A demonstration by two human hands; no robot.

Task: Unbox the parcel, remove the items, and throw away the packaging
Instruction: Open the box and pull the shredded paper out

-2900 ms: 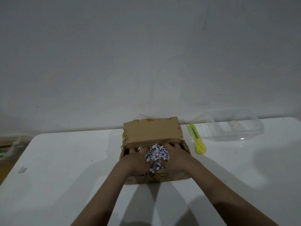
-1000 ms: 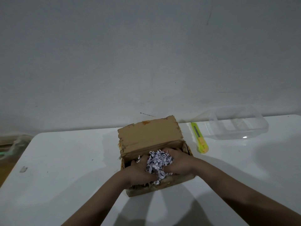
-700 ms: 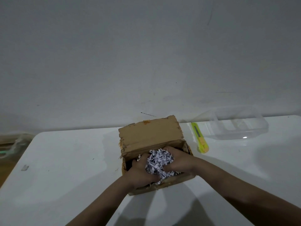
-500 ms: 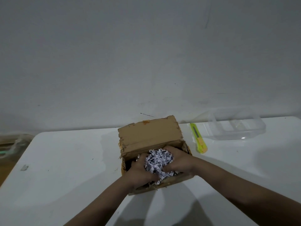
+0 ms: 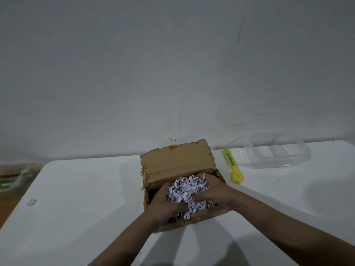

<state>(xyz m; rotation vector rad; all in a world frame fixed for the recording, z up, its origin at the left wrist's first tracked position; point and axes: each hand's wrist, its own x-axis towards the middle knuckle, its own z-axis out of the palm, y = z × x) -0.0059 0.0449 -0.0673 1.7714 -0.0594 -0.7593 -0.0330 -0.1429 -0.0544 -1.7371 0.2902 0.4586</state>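
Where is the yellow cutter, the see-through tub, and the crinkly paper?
yellow cutter point(image 5: 233, 169): head view, middle of its body.
see-through tub point(image 5: 276, 160): head view, its near wall.
crinkly paper point(image 5: 187, 190): head view, top of the bunch between the hands.

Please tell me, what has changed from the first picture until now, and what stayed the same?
The left hand and right hand have closed around the shredded paper and bunched it higher in the cardboard box, which has turned slightly, its near end swinging right. The yellow utility knife and clear plastic container stayed put on the table.
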